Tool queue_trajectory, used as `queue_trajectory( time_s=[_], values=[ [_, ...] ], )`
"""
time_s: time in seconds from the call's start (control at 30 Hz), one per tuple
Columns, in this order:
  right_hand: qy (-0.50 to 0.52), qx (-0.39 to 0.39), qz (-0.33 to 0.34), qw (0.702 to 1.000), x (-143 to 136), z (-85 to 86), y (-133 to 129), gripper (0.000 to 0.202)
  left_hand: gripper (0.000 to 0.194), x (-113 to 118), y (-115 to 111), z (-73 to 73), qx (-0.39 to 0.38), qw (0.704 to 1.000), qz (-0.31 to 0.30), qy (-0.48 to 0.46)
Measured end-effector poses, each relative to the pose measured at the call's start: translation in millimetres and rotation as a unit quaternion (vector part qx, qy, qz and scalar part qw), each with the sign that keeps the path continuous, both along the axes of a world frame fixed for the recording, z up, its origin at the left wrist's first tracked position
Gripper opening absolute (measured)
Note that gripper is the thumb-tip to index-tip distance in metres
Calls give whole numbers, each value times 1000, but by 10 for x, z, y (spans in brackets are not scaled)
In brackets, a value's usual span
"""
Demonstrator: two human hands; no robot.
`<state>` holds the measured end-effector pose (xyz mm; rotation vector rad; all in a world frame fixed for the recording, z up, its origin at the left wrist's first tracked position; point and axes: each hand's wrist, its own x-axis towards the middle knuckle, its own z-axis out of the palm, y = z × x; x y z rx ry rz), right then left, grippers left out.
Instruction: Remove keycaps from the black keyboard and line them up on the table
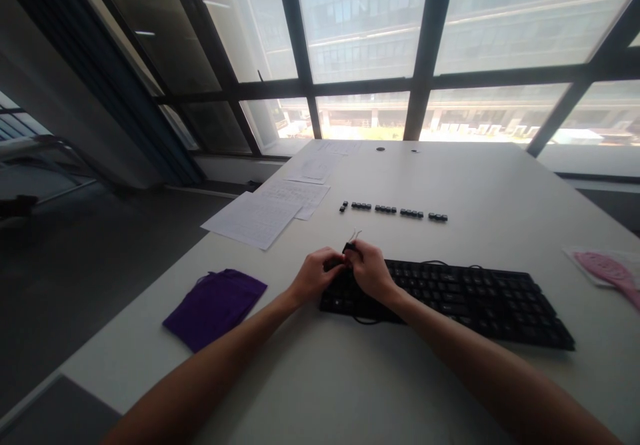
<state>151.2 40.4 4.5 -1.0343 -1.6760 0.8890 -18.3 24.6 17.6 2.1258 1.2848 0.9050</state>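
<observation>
A black keyboard (465, 298) lies on the white table, and both my hands meet above its left end. My right hand (370, 268) is closed on a small tool with two thin pale wires, which looks like a keycap puller (356, 234). A small black piece (349, 247) shows at the fingertips; I cannot tell if it is a keycap or part of the tool. My left hand (320, 270) is closed, its fingertips pressed together against the right fingers. What it pinches is hidden. Beyond the hands, loose black keycaps (385, 209) stand in short rows.
A folded purple cloth pouch (217, 306) lies to the left. Printed paper sheets (257, 218) spread along the table's left edge. A pink object (605, 267) on a clear wrapper is at the far right. Windows (365, 25) rise behind the table (480, 192).
</observation>
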Motion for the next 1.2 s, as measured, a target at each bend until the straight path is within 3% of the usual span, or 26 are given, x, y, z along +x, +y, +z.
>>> queue_trajectory(
  time_s=[0.13,0.4,0.57,0.73,0.97,1.13,1.2],
  values=[
    [63,-25,12,998,-4,8,4,16,11,16,-17,-3,9,999,7,-37],
    [55,21,-9,998,-27,122,-86,18,21,29,-43,-14,94,992,66,-60],
    [49,4,-4,999,-17,101,-76,18,25,-1,-54,-25,156,985,55,-40],
    [40,20,-21,999,-22,94,-65,19,18,-37,-32,-52,205,979,-7,9],
    [35,-5,-23,999,-25,76,-53,19,16,-94,63,-76,209,976,-27,49],
    [79,-32,-19,996,-21,54,-16,16,12,-59,45,-91,186,981,-58,-5],
    [91,-40,-29,995,-27,50,-4,18,11,-42,51,-63,171,984,-38,-43]
  ],
)
